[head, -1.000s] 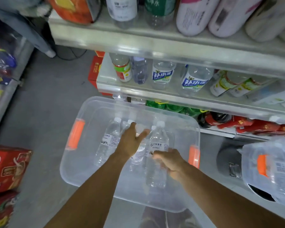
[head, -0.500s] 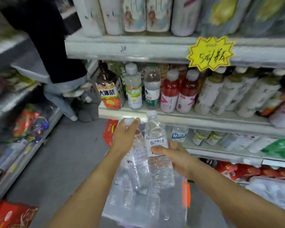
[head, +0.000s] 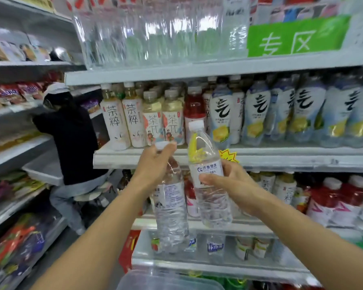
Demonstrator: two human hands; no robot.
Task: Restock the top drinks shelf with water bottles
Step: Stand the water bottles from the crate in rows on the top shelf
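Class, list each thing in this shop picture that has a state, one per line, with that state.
Left hand: grips left bottle near its cap.
Right hand: grips right bottle at its label.
Left bottle: capped, full, held roughly upright.
Right bottle: capped, full, tilted slightly left.
Top shelf: holds clear water bottles.
Bin: open, contents unseen.

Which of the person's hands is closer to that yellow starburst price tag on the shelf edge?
Right. The right hand is just below the yellow starburst price tag, almost touching; the left hand is well to its left.
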